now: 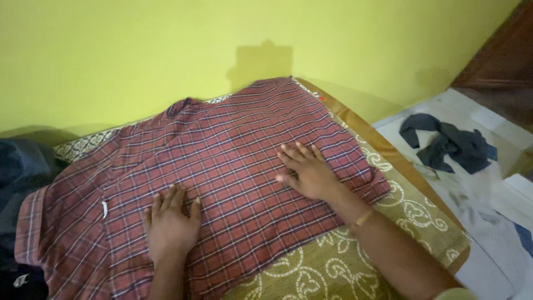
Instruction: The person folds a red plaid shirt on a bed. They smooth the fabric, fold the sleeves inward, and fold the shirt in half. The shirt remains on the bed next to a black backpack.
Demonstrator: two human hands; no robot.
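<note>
A red plaid shirt [222,150] lies spread flat across a patterned gold mat [400,205]. My left hand [171,222] rests palm down on the near left part of the shirt, fingers apart. My right hand [307,169] presses flat on the shirt's right side, fingers spread, with a thin gold bangle [362,218] at the wrist. Neither hand holds anything. A small white tag [105,209] shows on the shirt left of my left hand.
A yellow-green wall [166,50] stands just behind the mat. Dark cloth [22,166] is piled at the left edge. On the pale floor at the right lies a crumpled dark blue garment [452,145], with a brown wooden surface [499,55] beyond.
</note>
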